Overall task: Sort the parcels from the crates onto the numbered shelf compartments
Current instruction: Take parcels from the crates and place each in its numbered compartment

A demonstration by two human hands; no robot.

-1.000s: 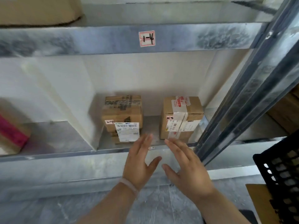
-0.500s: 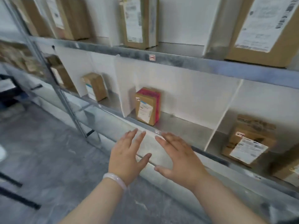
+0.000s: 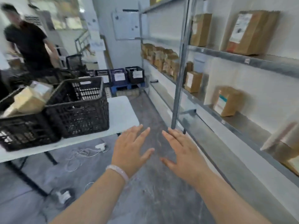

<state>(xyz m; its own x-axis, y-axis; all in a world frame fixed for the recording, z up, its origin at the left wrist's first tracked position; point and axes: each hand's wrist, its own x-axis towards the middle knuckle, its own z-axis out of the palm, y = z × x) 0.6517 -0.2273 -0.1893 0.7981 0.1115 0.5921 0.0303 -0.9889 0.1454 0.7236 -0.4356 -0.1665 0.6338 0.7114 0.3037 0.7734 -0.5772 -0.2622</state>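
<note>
Left hand (image 3: 129,151) and right hand (image 3: 182,152), each grip spread apart and empty; black crate (image 3: 77,110) on counter (image 3: 121,110) at 10 o'clock, parcels (image 3: 226,101) on shelf (image 3: 234,129) at 2 o'clock

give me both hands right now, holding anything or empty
left hand: open, fingers spread, holding nothing
right hand: open, fingers spread, holding nothing

Two bare hands show: the left hand (image 3: 129,152) and the right hand (image 3: 184,156). There is one pale bead bracelet (image 3: 118,171). One white table (image 3: 119,113) carries two black plastic lattice crates (image 3: 77,107). At least three smaller labelled floor crates (image 3: 119,76) are visible. The near shelf bay holds at least four brown cardboard parcels (image 3: 252,33); the far row is too blurred to count. One person in a black shirt (image 3: 30,44) is there.
</note>
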